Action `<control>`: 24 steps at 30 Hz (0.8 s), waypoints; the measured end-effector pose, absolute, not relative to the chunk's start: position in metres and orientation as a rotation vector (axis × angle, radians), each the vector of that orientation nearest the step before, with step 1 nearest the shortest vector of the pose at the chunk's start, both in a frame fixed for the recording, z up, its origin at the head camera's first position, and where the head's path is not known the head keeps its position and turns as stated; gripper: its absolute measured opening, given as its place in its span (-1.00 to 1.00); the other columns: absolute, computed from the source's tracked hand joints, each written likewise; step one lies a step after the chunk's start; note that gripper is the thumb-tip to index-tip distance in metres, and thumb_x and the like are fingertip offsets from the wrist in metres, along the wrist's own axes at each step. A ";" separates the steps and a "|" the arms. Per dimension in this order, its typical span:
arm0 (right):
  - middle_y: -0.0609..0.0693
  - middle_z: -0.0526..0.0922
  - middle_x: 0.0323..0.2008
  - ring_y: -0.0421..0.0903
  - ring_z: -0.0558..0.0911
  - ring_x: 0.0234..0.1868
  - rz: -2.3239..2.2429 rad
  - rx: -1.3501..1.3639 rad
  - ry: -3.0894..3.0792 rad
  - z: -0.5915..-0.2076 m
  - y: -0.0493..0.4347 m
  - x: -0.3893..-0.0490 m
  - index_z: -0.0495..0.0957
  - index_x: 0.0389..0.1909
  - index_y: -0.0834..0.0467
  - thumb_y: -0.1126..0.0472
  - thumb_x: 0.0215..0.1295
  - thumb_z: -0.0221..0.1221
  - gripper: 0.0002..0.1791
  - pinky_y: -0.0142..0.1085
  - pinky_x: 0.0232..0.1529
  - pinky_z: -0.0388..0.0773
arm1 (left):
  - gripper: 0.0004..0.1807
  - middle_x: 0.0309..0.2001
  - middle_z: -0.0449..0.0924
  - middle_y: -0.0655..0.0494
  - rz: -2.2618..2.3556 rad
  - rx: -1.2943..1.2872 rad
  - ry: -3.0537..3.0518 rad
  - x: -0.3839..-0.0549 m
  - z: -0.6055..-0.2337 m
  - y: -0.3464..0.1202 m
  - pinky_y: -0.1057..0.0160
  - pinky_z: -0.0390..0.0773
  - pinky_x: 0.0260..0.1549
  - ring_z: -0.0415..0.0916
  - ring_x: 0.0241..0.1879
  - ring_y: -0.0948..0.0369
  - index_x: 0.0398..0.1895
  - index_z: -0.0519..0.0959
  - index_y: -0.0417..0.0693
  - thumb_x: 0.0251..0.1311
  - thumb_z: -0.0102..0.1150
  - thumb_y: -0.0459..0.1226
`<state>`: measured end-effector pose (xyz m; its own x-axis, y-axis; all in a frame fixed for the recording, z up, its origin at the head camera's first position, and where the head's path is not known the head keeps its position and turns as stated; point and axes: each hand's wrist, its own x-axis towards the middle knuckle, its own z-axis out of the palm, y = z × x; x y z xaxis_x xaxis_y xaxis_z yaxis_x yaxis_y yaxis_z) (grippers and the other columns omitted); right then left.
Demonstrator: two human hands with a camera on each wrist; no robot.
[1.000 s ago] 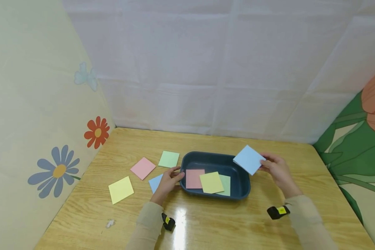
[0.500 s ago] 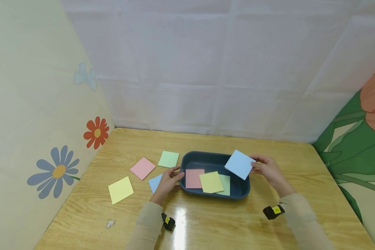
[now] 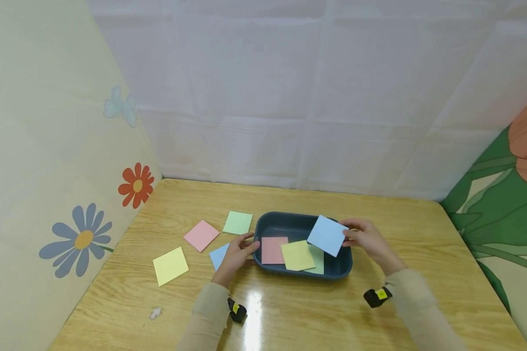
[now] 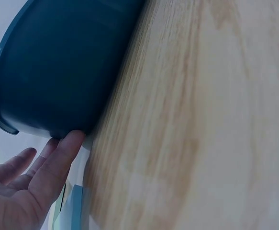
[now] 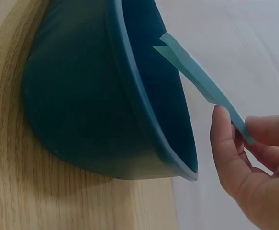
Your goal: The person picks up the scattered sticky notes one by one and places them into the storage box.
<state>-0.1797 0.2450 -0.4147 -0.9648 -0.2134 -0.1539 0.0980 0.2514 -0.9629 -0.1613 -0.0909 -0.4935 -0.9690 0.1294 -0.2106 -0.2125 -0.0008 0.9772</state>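
Right wrist: notepad (image 5: 197, 76) slants up-left.

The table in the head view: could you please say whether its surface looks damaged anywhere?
Possibly: a small pale patch, left of the left sleeve, has a ragged outline that interrupts the grain of the table. I cannot tell damage from a stuck scrap.

A: head cam's pretty bright, but there's a white glare streak on the table (image 3: 316, 321).
B: yeah, wrist views look dimmer, bluish. tub (image 4: 58, 67) goes super dark, grain's soft.
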 end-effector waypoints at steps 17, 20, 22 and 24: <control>0.19 0.52 -0.25 -0.11 0.53 -0.44 -1.641 -0.111 2.216 -0.426 0.226 -0.183 0.28 0.05 0.58 0.46 0.29 -0.10 -0.65 -0.13 -0.30 0.60 | -0.40 -0.03 0.43 -0.24 2.078 -0.101 2.024 -0.161 -0.491 -0.090 0.08 0.61 -0.34 0.50 -0.17 0.07 0.26 0.23 -0.27 0.19 0.14 -0.22; 0.16 0.53 -0.30 -0.12 0.53 -0.45 -1.624 -0.107 2.230 -0.428 0.224 -0.184 0.29 0.04 0.58 0.48 0.29 -0.10 -0.66 -0.16 -0.33 0.61 | -0.39 -0.03 0.43 -0.24 2.073 -0.104 2.028 -0.161 -0.491 -0.090 0.08 0.61 -0.34 0.49 -0.16 0.06 0.26 0.23 -0.27 0.19 0.14 -0.22; 0.16 0.53 -0.31 -0.11 0.53 -0.45 -1.593 -0.111 2.257 -0.430 0.223 -0.184 0.31 0.04 0.58 0.48 0.29 -0.09 -0.66 -0.17 -0.35 0.61 | -0.38 -0.03 0.43 -0.24 2.068 -0.104 2.033 -0.161 -0.491 -0.090 0.09 0.61 -0.34 0.50 -0.16 0.07 0.26 0.23 -0.27 0.19 0.15 -0.21; 0.19 0.54 -0.30 -0.10 0.54 -0.45 -1.559 -0.117 2.287 -0.431 0.221 -0.184 0.32 0.04 0.57 0.47 0.29 -0.07 -0.66 -0.16 -0.35 0.61 | -0.39 -0.02 0.43 -0.25 2.062 -0.101 2.031 -0.159 -0.487 -0.090 0.09 0.61 -0.33 0.49 -0.15 0.02 0.26 0.22 -0.28 0.20 0.13 -0.22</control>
<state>-0.1843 0.2210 -0.4311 -0.9284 -0.2715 -0.2535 0.1368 0.3845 -0.9129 -0.1594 -0.0903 -0.4869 -0.9676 0.1250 -0.2193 -0.2212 -0.0014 0.9752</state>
